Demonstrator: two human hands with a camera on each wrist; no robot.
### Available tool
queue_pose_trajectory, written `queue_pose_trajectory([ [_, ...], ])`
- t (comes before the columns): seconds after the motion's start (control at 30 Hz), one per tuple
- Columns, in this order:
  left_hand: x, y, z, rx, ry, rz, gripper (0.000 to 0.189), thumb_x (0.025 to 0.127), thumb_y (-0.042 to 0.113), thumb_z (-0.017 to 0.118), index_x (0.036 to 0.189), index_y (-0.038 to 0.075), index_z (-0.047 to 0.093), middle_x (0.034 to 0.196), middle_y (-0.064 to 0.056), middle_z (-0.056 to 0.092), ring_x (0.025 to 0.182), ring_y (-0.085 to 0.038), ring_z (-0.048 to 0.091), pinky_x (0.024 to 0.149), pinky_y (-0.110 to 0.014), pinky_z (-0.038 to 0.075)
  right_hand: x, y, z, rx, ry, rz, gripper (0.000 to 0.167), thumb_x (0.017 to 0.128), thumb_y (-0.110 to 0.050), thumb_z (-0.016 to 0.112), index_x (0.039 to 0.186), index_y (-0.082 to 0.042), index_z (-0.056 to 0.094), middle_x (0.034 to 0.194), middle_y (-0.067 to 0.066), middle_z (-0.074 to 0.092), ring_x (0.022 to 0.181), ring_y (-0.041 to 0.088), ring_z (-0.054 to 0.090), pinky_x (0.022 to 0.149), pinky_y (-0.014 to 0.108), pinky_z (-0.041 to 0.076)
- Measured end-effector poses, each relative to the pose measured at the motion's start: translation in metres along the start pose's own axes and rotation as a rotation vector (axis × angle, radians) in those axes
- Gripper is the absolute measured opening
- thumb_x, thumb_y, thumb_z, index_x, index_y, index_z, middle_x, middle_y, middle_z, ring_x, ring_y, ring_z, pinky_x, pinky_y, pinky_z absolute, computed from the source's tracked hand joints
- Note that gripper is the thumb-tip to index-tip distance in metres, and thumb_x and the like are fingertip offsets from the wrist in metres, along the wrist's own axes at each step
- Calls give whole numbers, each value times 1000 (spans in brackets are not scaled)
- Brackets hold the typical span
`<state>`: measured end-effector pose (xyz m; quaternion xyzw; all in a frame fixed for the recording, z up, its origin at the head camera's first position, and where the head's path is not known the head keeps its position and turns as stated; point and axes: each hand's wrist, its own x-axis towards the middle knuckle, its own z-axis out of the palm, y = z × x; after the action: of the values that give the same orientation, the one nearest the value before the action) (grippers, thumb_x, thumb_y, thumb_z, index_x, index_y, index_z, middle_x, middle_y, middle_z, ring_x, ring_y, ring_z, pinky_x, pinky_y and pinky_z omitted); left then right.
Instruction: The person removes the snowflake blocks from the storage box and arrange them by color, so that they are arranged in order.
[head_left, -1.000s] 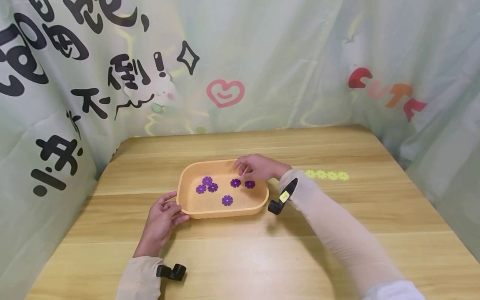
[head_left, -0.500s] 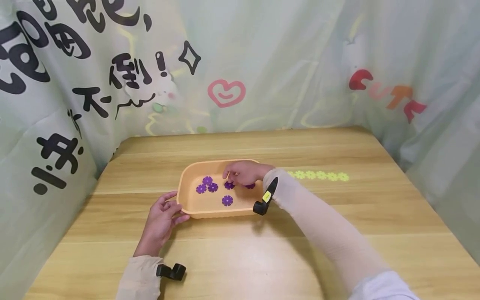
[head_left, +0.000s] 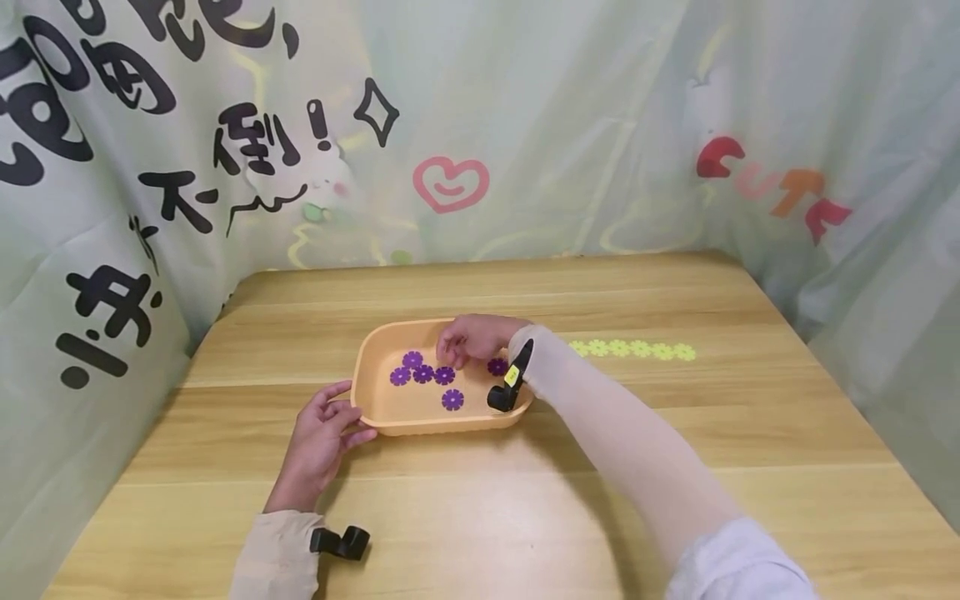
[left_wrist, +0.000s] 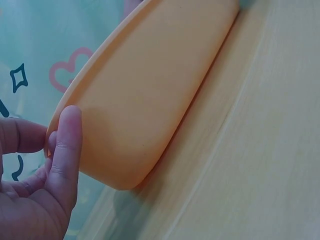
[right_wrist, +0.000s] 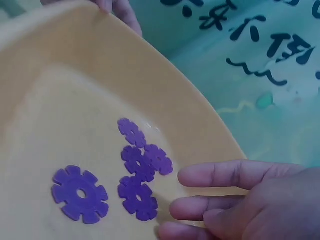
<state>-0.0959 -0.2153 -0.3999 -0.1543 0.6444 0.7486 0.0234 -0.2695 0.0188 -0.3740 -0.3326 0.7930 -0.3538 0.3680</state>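
Note:
My left hand (head_left: 318, 446) grips the near left corner of a shallow orange plastic tray (head_left: 420, 428). In the left wrist view its thumb and fingers (left_wrist: 67, 155) pinch the tray's rim. Over the far right part of the tray, my right hand (head_left: 476, 337) reaches down, holding nothing that I can see. Its fairly straight fingers (right_wrist: 220, 174) point at a cluster of purple notched discs (right_wrist: 131, 197), their tips just beside the nearest one. A lone purple disc (right_wrist: 67, 182) lies apart toward the tray's front. Under my right wrist, another purple disc (head_left: 496, 367) is partly hidden.
A row of yellow notched discs (head_left: 638, 349) lies on the wooden table (head_left: 480, 517), right of the tray and partly behind my right sleeve. A printed curtain (head_left: 570, 150) hangs along the table's back and sides.
My right hand has moved left inside the tray, and one purple disc has slid left to join the cluster. More yellow discs show. My left hand has kept its hold on the tray.

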Motion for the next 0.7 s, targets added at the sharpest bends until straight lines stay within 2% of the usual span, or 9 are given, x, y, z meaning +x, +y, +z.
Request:
queue_pose_trajectory([
  [0.1, 0, 0, 0, -1, 1, -5, 48, 94, -10, 47, 140, -1, 34, 97, -10, 49, 76, -16, 61, 73, -32, 63, 3, 5, -2, 8, -10, -32, 47, 77, 28, 35, 106, 6, 64, 87, 14, 61, 76, 21, 60, 65, 22, 54],
  [0.2, 1, 1, 0, 1, 3, -2, 48, 94, -9, 48, 140, 0, 34, 99, -11, 49, 76, -16, 61, 73, -32, 63, 6, 8, -2, -70, -22, -50, 39, 81, 23, 49, 109, 1, 66, 85, 9, 61, 72, 14, 55, 59, 18, 48],
  [0.3, 1, 0, -1, -1, 2, 3, 49, 94, -10, 47, 140, 0, 34, 100, -13, 49, 75, -16, 61, 72, -32, 63, 7, 9, -1, -209, -12, -47, 35, 82, 10, 67, 113, -8, 67, 84, 2, 62, 73, 10, 54, 63, 17, 49],
  [0.37, 1, 0, -1, -2, 2, 5, 49, 94, -10, 47, 140, 0, 34, 101, -13, 49, 76, -16, 61, 73, -32, 63, 8, 9, -1, -279, -4, -37, 36, 82, 1, 73, 114, -12, 67, 83, 0, 62, 74, 10, 56, 67, 19, 50],
  [0.5, 1, 0, -1, 0, 4, 4, 49, 94, -9, 47, 140, 0, 33, 101, -13, 49, 76, -16, 62, 73, -32, 63, 9, 9, 0, -365, 1, -27, 36, 83, -10, 77, 116, -17, 67, 78, -2, 62, 71, 9, 56, 68, 20, 50],
  [0.7, 0, 0, 0, 3, -2, 1, 48, 95, -10, 46, 140, 0, 33, 99, -12, 49, 76, -16, 62, 73, -32, 63, 8, 10, 2, -396, 4, -19, 33, 84, -17, 77, 115, -18, 68, 78, -4, 60, 71, 7, 54, 67, 19, 48],
])
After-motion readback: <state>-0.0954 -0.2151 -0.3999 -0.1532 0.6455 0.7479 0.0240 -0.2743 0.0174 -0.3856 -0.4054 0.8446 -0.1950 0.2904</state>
